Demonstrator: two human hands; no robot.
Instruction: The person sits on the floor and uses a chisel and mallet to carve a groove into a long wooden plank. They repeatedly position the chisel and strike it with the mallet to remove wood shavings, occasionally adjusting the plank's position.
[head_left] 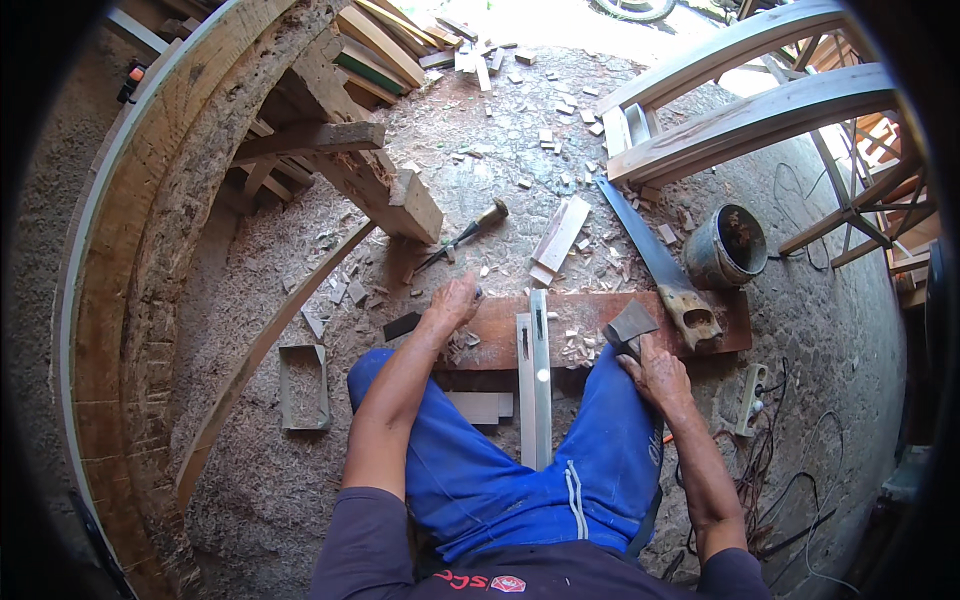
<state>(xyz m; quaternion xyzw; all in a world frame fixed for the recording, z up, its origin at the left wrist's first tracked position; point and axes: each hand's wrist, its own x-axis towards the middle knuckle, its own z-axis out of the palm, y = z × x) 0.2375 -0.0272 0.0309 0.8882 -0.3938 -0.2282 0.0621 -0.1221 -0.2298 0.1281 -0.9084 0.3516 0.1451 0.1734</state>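
Note:
My right hand (660, 376) is closed around a dark hatchet (632, 322), its flat metal head over the right end of a reddish-brown plank (590, 318). My left hand (454, 300) is curled at the plank's left end; a bit of something dark shows at its fingers, but what it holds is hidden. A dark flat piece (402, 326) lies beside that wrist. Between my knees, two pale wooden strips (541, 385) with slots near their far ends rest across the plank. Wood chips (580, 347) lie on the plank.
Beyond the plank lie a chisel (468, 236) and a pale wood block (562, 232). A handsaw (648, 245) rests on the plank's right, beside a bucket (727, 246). A large curved timber (130, 330) stands left, wooden frames (760, 115) right. Cables (765, 470) lie right; offcuts litter the floor.

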